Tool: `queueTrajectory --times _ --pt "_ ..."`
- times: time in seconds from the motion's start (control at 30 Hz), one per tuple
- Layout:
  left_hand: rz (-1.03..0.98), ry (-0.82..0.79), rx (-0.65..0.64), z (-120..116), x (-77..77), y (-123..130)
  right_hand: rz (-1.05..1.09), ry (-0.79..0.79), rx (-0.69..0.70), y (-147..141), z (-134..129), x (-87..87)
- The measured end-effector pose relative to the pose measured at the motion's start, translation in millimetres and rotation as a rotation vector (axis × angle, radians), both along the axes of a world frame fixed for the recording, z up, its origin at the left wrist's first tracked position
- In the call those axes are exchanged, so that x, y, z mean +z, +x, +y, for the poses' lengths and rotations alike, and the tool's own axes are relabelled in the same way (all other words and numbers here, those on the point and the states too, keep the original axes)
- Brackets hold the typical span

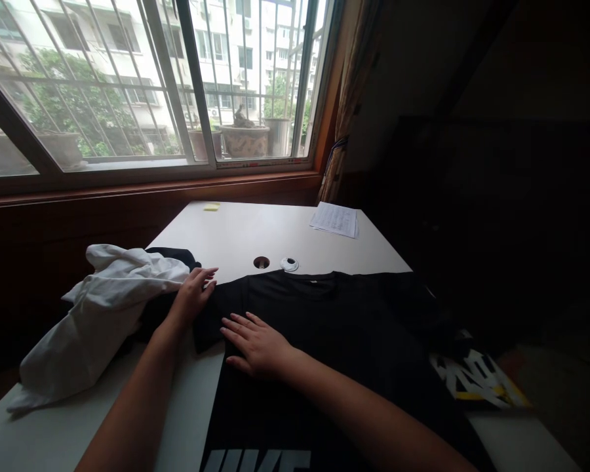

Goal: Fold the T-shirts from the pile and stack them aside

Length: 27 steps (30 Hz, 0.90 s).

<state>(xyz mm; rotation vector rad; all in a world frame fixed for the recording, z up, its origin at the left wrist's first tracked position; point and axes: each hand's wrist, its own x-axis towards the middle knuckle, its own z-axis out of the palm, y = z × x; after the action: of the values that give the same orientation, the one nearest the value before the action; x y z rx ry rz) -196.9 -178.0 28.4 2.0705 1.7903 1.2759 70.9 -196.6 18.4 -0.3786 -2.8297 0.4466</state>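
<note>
A black T-shirt (354,341) with pale lettering near its lower part lies spread out on the white table (255,229), its collar toward the window. My right hand (258,344) rests flat on the shirt's left part, fingers spread. Beside the shirt's left sleeve is my left hand (194,295), fingers apart, between the sleeve and a heap of cloth. That heap holds a crumpled white garment (103,314) with dark cloth (174,254) under and behind it. Neither hand grips anything visible.
Papers (335,219) lie at the table's far right, and a yellow note (211,206) at the far left. A round hole (261,263) and its white cover (290,264) are beyond the collar. A black, white and yellow printed item (476,380) sits at the right edge. A barred window stands behind.
</note>
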Motion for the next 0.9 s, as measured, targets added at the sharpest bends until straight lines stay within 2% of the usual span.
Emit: queueTrajectory --times 0.1,0.23,0.3,0.37,0.47,0.57,0.7,0.9 --pt "0.082 -0.034 -0.009 1 -8.1 -5 0.084 0.023 -0.072 2 -3 -3.1" --pt "0.180 -0.132 0.045 1 -21.8 -14 0.185 0.019 -0.347 6 -5 -7.2" --pt "0.201 -0.199 0.067 0 -23.5 -19 0.197 0.009 -0.472 9 -4 -9.5" --pt "0.182 -0.267 0.069 -3 -20.6 -23 0.189 0.012 -0.514 11 -2 -12.4" --pt "0.128 -0.316 0.055 -5 -11.5 -26 0.165 0.030 -0.469 11 1 -17.0" --pt "0.092 -0.216 0.121 -4 -5.4 -21 0.137 0.047 -0.385 11 2 -19.3" --pt "0.089 -0.061 0.198 3 -9.7 -6 0.112 0.056 -0.232 12 1 -17.1" --pt "0.103 -0.015 0.231 6 -16.9 4 0.062 0.032 -0.024 17 -4 -7.7"
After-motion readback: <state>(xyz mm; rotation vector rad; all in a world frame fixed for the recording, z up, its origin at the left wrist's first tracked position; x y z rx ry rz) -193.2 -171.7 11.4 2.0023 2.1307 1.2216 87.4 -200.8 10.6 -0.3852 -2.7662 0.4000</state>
